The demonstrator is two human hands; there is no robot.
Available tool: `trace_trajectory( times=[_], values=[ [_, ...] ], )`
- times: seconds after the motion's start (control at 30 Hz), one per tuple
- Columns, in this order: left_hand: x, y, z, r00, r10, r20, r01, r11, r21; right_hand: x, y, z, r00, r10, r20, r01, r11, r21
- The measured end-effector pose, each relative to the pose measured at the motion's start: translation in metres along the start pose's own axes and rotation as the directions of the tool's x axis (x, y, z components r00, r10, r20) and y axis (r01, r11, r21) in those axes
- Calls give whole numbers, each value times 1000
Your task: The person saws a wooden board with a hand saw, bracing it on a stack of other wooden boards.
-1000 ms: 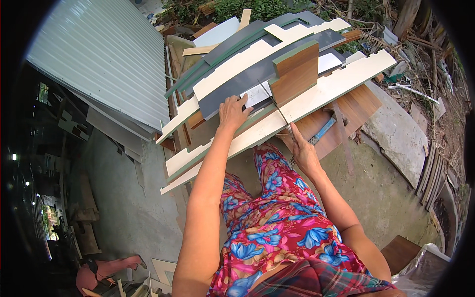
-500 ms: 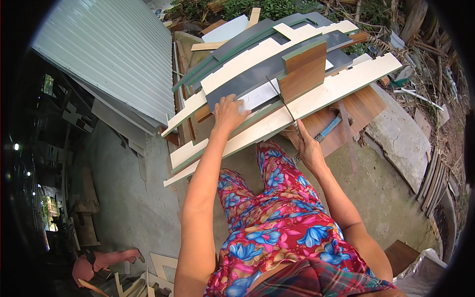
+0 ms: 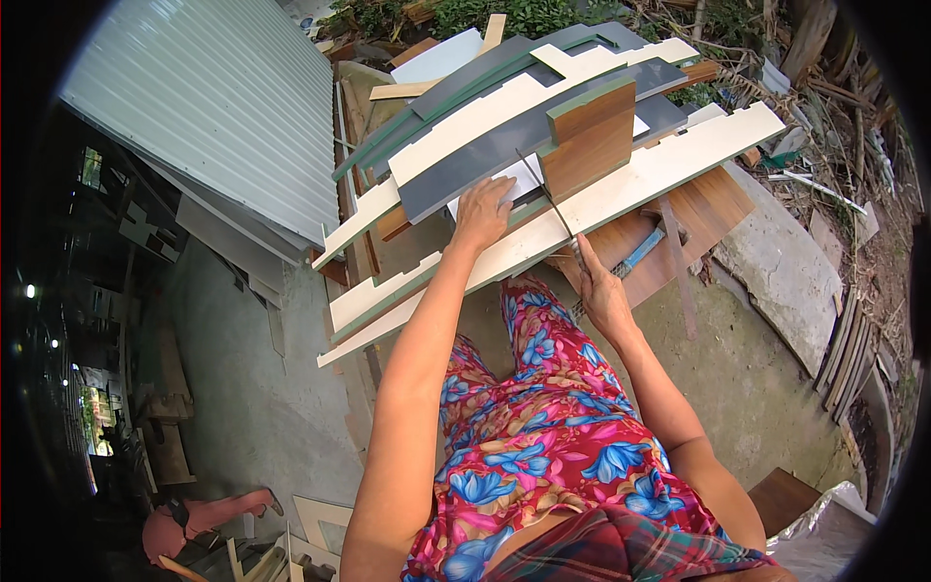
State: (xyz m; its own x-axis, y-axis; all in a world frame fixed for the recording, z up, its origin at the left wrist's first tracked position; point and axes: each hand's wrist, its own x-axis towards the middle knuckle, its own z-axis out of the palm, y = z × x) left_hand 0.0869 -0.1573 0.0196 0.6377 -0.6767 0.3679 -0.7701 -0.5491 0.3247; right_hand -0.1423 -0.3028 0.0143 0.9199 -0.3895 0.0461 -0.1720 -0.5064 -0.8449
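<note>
My right hand (image 3: 606,296) is wrapped round the handle of a long, thin, dark tool (image 3: 550,197), a narrow saw or file; I cannot tell which. The tool's blade crosses a long cream board (image 3: 669,160) just left of an upright brown board piece (image 3: 596,136) with a notched corner and green edge. My left hand (image 3: 482,211) lies with fingers stretched over a white piece (image 3: 524,177), beside a dark grey panel (image 3: 436,189). It holds nothing that I can see. Another cream board (image 3: 373,294) with a green edge runs under my left forearm.
Several cream, grey and green-edged boards are stacked beyond my hands. A blue-handled tool (image 3: 642,250) lies on a brown panel (image 3: 713,204) at the right. A corrugated metal sheet (image 3: 213,107) stands far left. A pink power tool (image 3: 199,519) sits on the floor at lower left.
My left hand has slid right along the grey panel onto the white piece, closer to the blade. My right hand and the tool have shifted only slightly.
</note>
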Motion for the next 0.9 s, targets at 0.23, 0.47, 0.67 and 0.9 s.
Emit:
trace_trajectory(
  times=[0.23,0.47,0.67,0.9],
  values=[
    [-40,47,5,986,-53,-161,68,994,89,1,12,0,999,-37,-23,37,999,17],
    [-44,33,15,960,-60,-272,43,997,-67,-3,2,-5,1000,2,15,-3,1000,22],
    [-41,42,11,971,-131,-199,121,991,-63,-6,5,-6,999,-44,-23,45,997,56],
    [-40,42,9,983,-114,-141,109,993,-41,-5,3,-8,1000,-18,-11,19,999,51]
  ],
)
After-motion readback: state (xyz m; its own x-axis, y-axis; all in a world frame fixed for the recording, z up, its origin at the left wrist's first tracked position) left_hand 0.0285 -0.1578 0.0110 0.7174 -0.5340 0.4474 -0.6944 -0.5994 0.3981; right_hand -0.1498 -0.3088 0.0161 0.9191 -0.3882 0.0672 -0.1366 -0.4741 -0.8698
